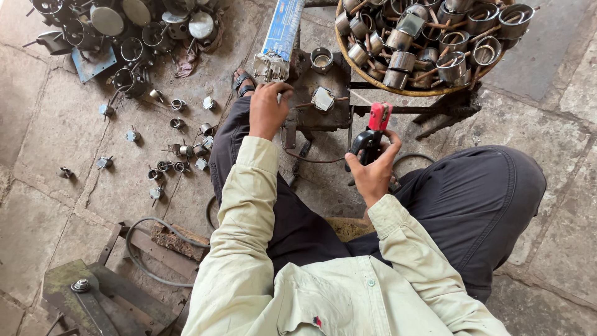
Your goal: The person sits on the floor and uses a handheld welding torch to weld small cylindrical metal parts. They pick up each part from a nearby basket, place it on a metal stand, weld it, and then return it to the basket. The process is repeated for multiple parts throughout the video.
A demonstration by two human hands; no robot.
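Note:
My left hand (267,111) reaches forward to a bundle of thin rods sticking out of a long blue and white packet (283,28), its fingers closed at the rod ends (271,67). My right hand (372,171) grips a black electrode holder with a red clamp tip (378,117), held upright over the floor. Between the hands stands a small dark metal work block (311,93) with a short metal ring (321,60) and a small shiny metal cup with a handle (323,98) on it.
A round basket (404,87) full of small metal cups with wooden handles stands at the upper right on a dark stand. More cups and small metal parts (177,149) lie scattered on the stone floor at the left. A grey cable (146,249) and metal frame lie at lower left.

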